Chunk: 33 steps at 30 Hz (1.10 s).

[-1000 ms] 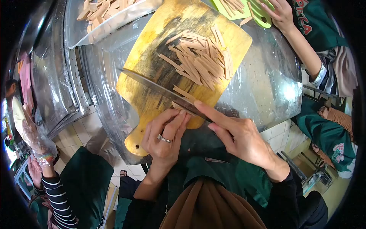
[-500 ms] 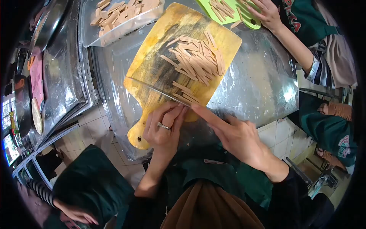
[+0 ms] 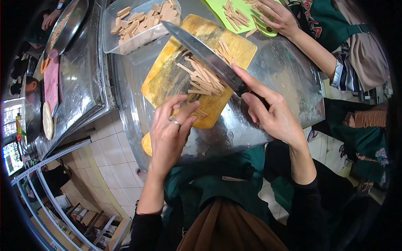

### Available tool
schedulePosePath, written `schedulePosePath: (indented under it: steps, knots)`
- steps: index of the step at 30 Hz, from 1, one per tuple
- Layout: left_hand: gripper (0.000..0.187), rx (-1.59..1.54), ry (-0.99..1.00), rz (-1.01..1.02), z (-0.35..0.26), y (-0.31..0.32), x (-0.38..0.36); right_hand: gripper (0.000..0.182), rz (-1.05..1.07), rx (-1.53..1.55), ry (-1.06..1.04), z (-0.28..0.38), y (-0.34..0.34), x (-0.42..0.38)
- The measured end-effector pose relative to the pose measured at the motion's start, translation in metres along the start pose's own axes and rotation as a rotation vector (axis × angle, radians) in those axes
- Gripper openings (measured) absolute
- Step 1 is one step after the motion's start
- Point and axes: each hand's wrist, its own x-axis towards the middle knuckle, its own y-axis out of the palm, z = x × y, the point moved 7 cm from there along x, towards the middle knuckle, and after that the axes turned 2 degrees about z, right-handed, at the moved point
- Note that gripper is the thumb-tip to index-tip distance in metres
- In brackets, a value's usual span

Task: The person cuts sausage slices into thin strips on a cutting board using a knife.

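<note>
My right hand (image 3: 276,113) is closed round the black handle of a large kitchen knife (image 3: 205,56). The forefinger lies along the blade's spine, and the tilted blade is over the board, pointing to the upper left. Beneath it, partly hidden, lie thin light-brown strips (image 3: 203,75) of food whose kind I cannot make out. They rest on a yellowed wooden cutting board (image 3: 161,81). My left hand (image 3: 169,129), with a ring on one finger, is over the near part of the board, fingers bent and apart. A small strip piece (image 3: 201,112) shows by its fingertips.
A clear plastic tub (image 3: 140,45) of light-brown slabs stands behind the board. At the upper right, another person's hand (image 3: 280,19) is over a green cutting board (image 3: 215,9) with strips. A second metal table (image 3: 79,104) stands left, with a metal pan (image 3: 79,31) beyond.
The knife has risen from the near strips and swung forward over the pile in my right hand. My left hand has moved slightly left, its fingers spreading from their bunched hold.
</note>
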Motion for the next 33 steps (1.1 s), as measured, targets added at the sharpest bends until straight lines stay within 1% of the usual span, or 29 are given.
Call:
schedulePosePath:
  steps: [1, 2, 5, 6, 9, 10, 13, 16, 19, 20, 23, 27, 30, 33]
  knots:
    - [0.028, 0.048, 0.050, 0.042, -0.005, 0.001, 0.005, 0.056, 0.001, 0.007, 0.004, -0.002, 0.000, -0.002]
    - [0.021, 0.035, 0.050, 0.050, -0.004, 0.003, 0.008, 0.057, 0.002, 0.015, 0.008, -0.004, -0.001, -0.005]
    - [0.018, 0.032, 0.071, 0.142, -0.001, 0.003, 0.016, 0.058, 0.001, 0.008, 0.002, -0.010, 0.000, -0.013]
    - [0.014, 0.023, 0.104, 0.130, -0.003, 0.001, 0.018, 0.059, 0.001, 0.000, -0.001, -0.012, 0.001, -0.016]
    - [0.012, -0.007, 0.041, 0.156, 0.000, -0.001, 0.022, 0.059, -0.002, -0.015, -0.046, -0.011, 0.003, -0.023]
    - [0.012, 0.025, 0.073, 0.154, 0.003, -0.001, 0.023, 0.059, -0.004, -0.024, -0.064, -0.011, 0.003, -0.025]
    - [0.014, -0.025, 0.070, 0.149, 0.007, -0.003, 0.027, 0.059, -0.009, -0.059, -0.123, -0.014, 0.005, -0.028]
    - [0.018, -0.108, -0.240, 0.232, 0.031, -0.004, 0.029, 0.059, 0.003, -0.070, -0.141, -0.013, 0.007, -0.030]
    - [0.019, -0.267, -0.196, 0.169, 0.033, -0.010, 0.042, 0.059, 0.001, -0.096, -0.116, -0.013, 0.008, -0.034]
    - [0.018, -0.210, -0.165, 0.187, 0.033, -0.011, 0.049, 0.058, -0.005, -0.107, -0.109, -0.013, 0.008, -0.036]
    - [0.017, -0.293, -0.132, 0.179, 0.033, -0.009, 0.066, 0.058, 0.008, -0.109, -0.026, -0.016, 0.008, -0.039]
    - [0.018, -0.271, -0.143, 0.209, 0.040, -0.005, 0.081, 0.057, 0.033, -0.086, 0.087, -0.017, 0.008, -0.046]
    - [0.016, -0.290, -0.144, 0.221, 0.035, -0.008, 0.076, 0.056, 0.004, -0.119, 0.096, -0.020, 0.006, -0.051]
    - [0.014, -0.253, -0.148, 0.263, 0.019, -0.016, 0.051, 0.053, -0.030, -0.151, 0.001, -0.019, 0.008, -0.059]
